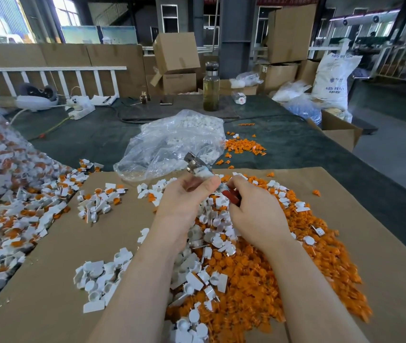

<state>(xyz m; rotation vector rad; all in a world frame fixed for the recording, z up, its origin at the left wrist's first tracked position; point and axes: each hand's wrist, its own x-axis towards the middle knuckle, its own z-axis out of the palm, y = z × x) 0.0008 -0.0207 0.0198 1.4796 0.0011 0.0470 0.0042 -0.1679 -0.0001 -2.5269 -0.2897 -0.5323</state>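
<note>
Now your left hand [184, 196] pinches a white part [203, 173] at the metal tool head [193, 161], raised over the piles on the table [308, 149]. Your right hand [254, 209] grips the red handle [230, 197]. Keep the part square; press straight, wrists steady.

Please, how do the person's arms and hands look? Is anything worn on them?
Both are bare. The left hand and right hand have no gloves, and no ring shows. The left forearm and right forearm show no sleeve, watch or bracelet as far as the picture reaches.
</note>
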